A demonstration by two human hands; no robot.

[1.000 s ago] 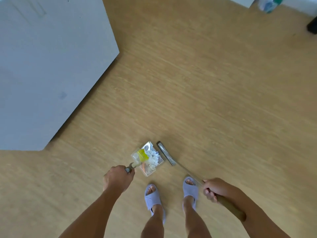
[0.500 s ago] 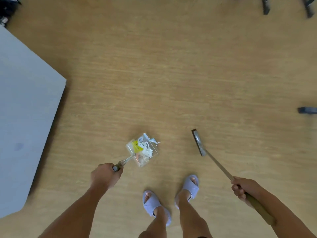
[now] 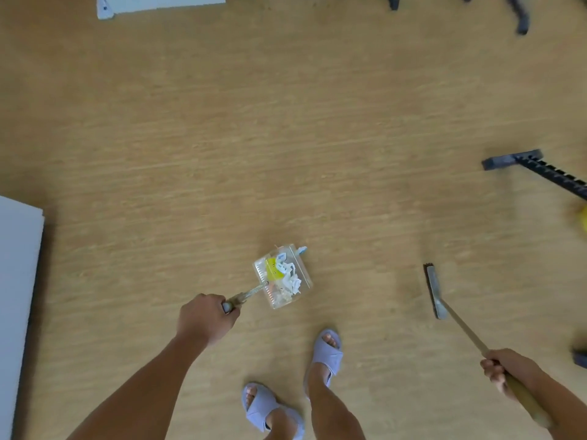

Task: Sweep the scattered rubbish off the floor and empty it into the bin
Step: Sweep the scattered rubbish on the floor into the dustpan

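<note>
A clear plastic dustpan (image 3: 305, 268) hangs over the wooden floor, filled with white paper scraps (image 3: 287, 274) and a yellow piece (image 3: 273, 269). My left hand (image 3: 206, 317) grips the end of its handle. My right hand (image 3: 505, 369) holds the wooden handle of a broom (image 3: 460, 325), whose narrow grey head (image 3: 434, 292) is down near the floor to the right of the dustpan. No bin is in view.
A grey-white cabinet edge (image 3: 17, 296) stands at the left. A white board (image 3: 158, 3) lies at the top left. Dark stand legs (image 3: 540, 169) reach in from the right and top right. My feet in lilac slippers (image 3: 327, 354) are below the dustpan.
The view has swung right: the grey cabinet has slid off to the left and dark stand legs have come in. The broom head has moved away from the dustpan, to the right.
</note>
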